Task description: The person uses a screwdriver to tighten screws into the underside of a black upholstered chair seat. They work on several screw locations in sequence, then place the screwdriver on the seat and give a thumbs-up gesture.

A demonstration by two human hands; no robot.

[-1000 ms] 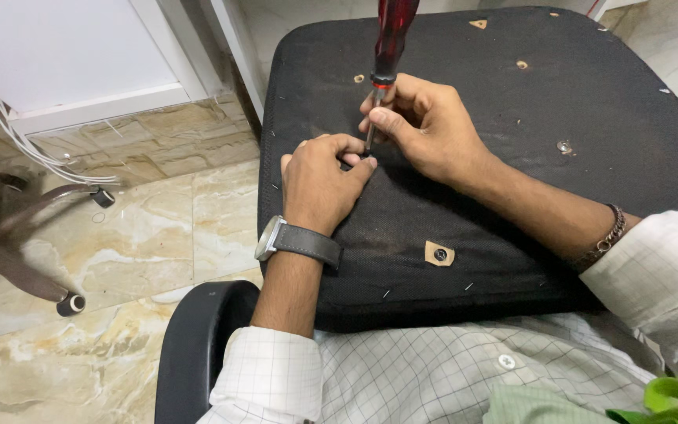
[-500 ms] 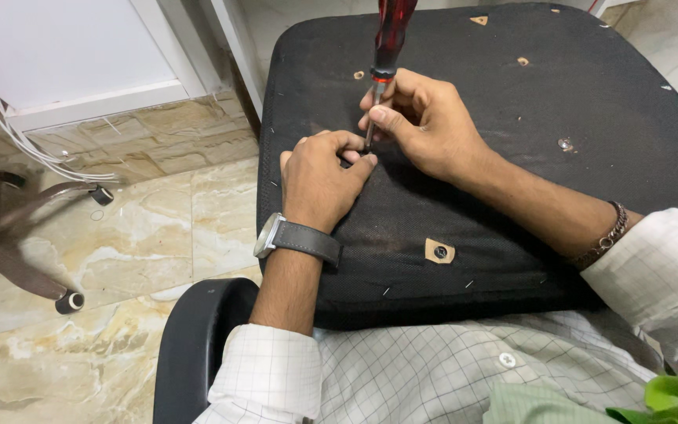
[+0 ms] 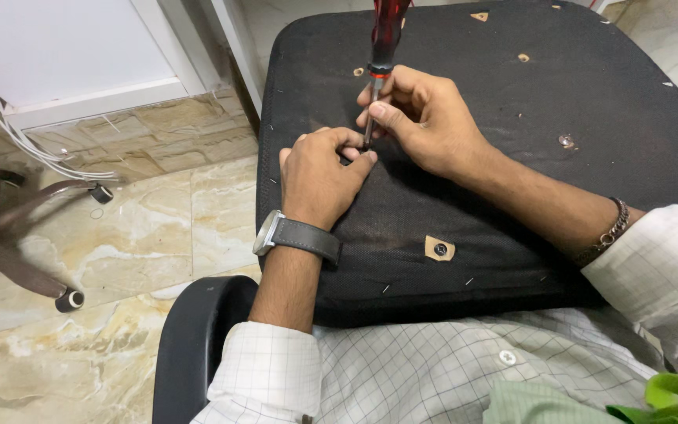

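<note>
Here, what is seen from the head camera:

- A screwdriver with a dark red handle is held upright over a black fabric-covered seat base, its thin metal shaft pointing down into the fabric between the two hands
- The shaft is gripped low down by the right hand, with thumb and fingers closed narrowly around it just under the handle's collar — the handle itself rises free above the hand and runs out of the top of the picture
- The left hand is laid on the fabric just beside the tip, its fingers curled in tightly; whether something small is pinched there cannot be told, as the spot is hidden by the fingertips
- A grey-strapped wristwatch is worn on the left wrist, and a metal chain bracelet on the right wrist
- Several holes in the fabric are marked by small tan patches: one with a dark bolt head lies near the front edge, well apart from the hands, and others are seen toward the far edge
- The seat base is rested across the lap of the person, whose white checked shirt fills the lower part of the view
- A black armrest is seen at the lower left, over a marbled tile floor — a star-shaped chair base with castors lies further left
</note>
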